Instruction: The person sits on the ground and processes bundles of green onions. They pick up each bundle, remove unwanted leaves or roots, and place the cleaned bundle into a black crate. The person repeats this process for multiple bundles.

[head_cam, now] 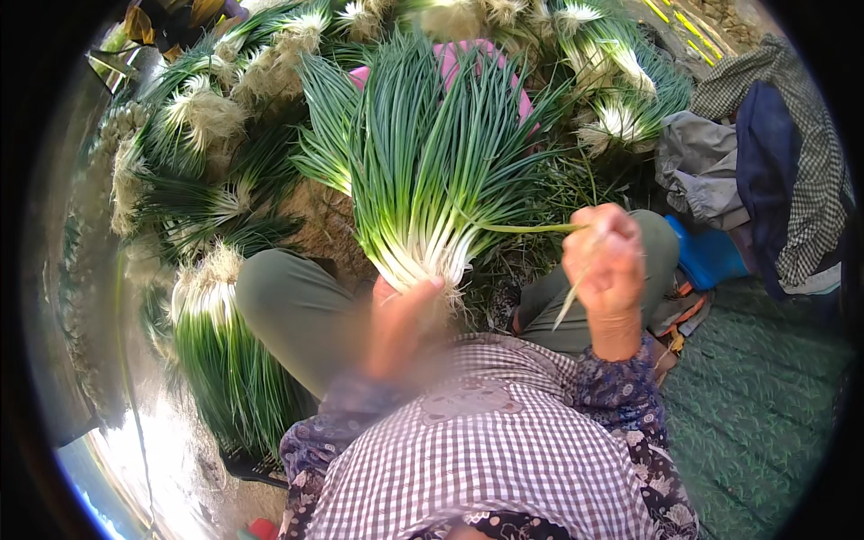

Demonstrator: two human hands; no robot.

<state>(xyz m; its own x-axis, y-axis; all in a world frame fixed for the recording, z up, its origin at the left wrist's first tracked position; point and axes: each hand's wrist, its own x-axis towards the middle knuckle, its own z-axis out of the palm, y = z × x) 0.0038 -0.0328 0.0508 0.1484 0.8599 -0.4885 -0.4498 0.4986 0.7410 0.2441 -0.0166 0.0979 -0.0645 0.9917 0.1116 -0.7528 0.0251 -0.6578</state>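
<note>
A fanned bunch of green onions (432,182) stands in front of me, white stems low and green leaves pointing away. My left hand (405,317) grips it near the rooted ends, with the thumb across the stems; part of this hand is blurred. To the right, my right hand (604,260) is closed around a thin yellowish leaf (526,229). That leaf stretches from the bunch into the fist, and a pale end hangs below it. Behind the bunch, a pink plastic object (466,57) is partly covered by the leaves.
Rooted onion bundles (202,125) are heaped at the left and back, with more bundles (617,121) at the right back. A neat stack of onions (223,351) stands beside my left knee. Leaf scraps (580,175) litter the ground. Clothes (763,155) and a blue object (705,253) lie at right.
</note>
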